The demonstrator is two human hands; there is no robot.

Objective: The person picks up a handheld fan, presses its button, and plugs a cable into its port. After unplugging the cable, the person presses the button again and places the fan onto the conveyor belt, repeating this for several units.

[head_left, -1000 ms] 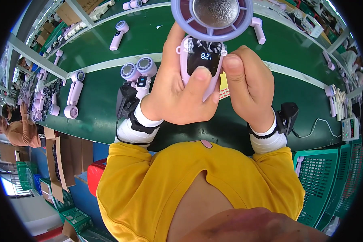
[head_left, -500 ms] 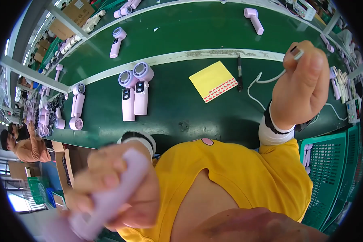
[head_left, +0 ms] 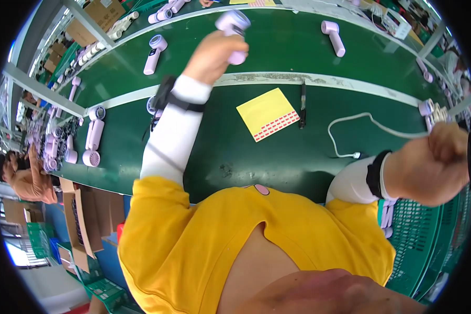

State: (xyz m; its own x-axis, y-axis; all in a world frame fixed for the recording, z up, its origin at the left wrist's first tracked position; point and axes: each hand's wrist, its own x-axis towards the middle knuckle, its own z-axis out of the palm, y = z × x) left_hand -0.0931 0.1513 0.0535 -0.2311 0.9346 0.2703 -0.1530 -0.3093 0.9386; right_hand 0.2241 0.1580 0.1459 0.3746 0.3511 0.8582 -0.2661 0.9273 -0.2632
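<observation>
My left hand [head_left: 208,58] is stretched out past the white rail. It is closed around a lilac handheld fan [head_left: 233,22], round head up, held over the far green surface. At the right, my right hand [head_left: 429,166] is closed beside the table's edge. A white cable [head_left: 392,128] runs from its fingers and curves across the green table; its plug end is hidden at the hand. Two more lilac fans are mostly covered by my left forearm. Between my arms lie a yellow sheet with red marks [head_left: 267,112] and a black pen [head_left: 302,112].
Single fans lie beyond the rail, one at left [head_left: 154,55] and one at right [head_left: 334,39]. Another fan [head_left: 94,133] lies on the table's left. Green crates [head_left: 416,230] stand low at right. An open cardboard box [head_left: 81,220] and a co-worker [head_left: 34,180] are at left.
My left hand has moved from near my body at the lower left, up and forward past the rail, carrying the fan. My right hand has moved right and down, drawing the cable along.
</observation>
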